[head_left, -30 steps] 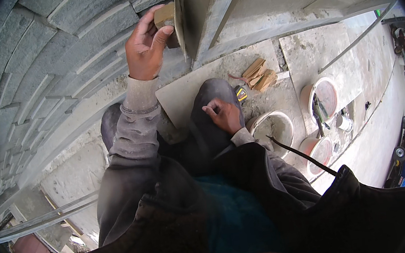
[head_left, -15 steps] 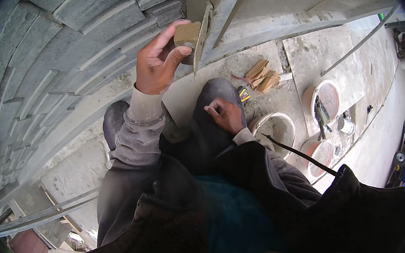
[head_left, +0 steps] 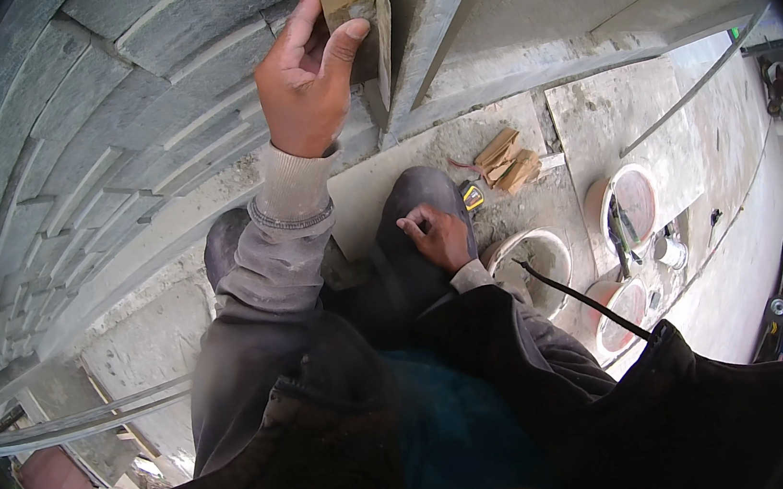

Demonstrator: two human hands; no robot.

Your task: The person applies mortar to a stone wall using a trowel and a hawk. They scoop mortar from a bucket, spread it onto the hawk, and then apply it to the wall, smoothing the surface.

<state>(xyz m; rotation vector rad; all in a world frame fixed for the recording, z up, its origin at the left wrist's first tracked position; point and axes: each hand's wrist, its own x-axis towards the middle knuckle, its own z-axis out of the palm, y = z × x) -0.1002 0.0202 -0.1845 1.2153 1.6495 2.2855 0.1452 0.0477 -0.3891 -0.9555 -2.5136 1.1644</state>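
Observation:
My left hand (head_left: 308, 85) is raised against the wall, its thumb and fingers closed round the tan block handle of a plastering float (head_left: 350, 0). The float's thin, mortar-smeared plate (head_left: 382, 33) stands on edge, face toward the grey recess between the stone cladding (head_left: 113, 93) and a pale upright strip (head_left: 435, 32). Whether the plate touches the plaster cannot be made out. My right hand (head_left: 439, 236) rests on my knee, fingers loosely curled, with nothing visible in it.
Right of my knee lie a yellow-black tape measure (head_left: 472, 196) and torn brown paper (head_left: 510, 161). Beyond are a mortar bucket (head_left: 561, 249), a bucket holding tools (head_left: 650, 181), another bucket (head_left: 633, 312) and a small white pail (head_left: 670, 251). A long bar (head_left: 679, 98) leans at upper right.
My left hand has moved up and slightly left along the wall with the float, whose plate now stands more upright. My right hand stays on my knee.

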